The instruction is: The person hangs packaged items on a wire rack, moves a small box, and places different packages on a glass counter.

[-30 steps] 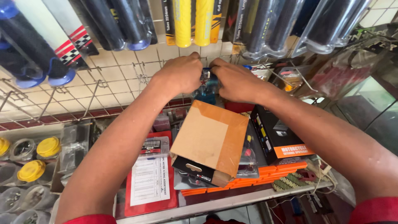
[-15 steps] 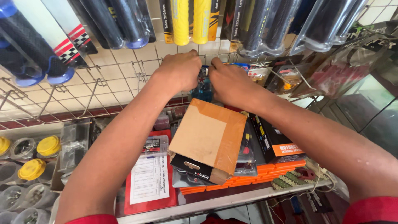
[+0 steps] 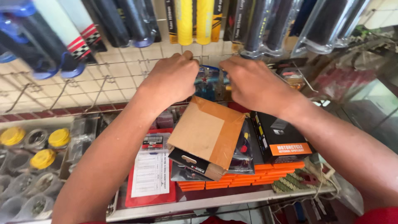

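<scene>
Far left on the shelf: clear plastic jars with yellow lids (image 3: 42, 158), well away from both hands. Higher on the white wire grid wall (image 3: 120, 79), black handlebar grips with blue ends (image 3: 49, 54) in clear packs, hanging above and to the left. Below the grid, a flat red case with a white printed sheet (image 3: 150, 174) lying on the shelf under the left forearm.

Left hand (image 3: 170, 81) raised to the grid, knuckles toward the camera, fingers curled shut and pinching the left edge of a small blue-and-clear blister packet (image 3: 209, 83). Packet between the two hands, touching both, hanging at the grid just beneath the yellow handlebar grips (image 3: 194, 20); long axis roughly upright, lower part hidden behind a tan cardboard box with an orange flap (image 3: 207, 132). Hard to tell whether already hooked on a peg or only held against the wire. Neither hand clearly nearer: one on each side, about level.

Right hand (image 3: 255, 83) closed likewise, fingertips on the packet's right top edge. Below it, a black carton with an orange band (image 3: 280, 139) resting on a stack of flat orange packs (image 3: 244, 180). Farther right, more black grips in clear sleeves (image 3: 290, 25) overhead
</scene>
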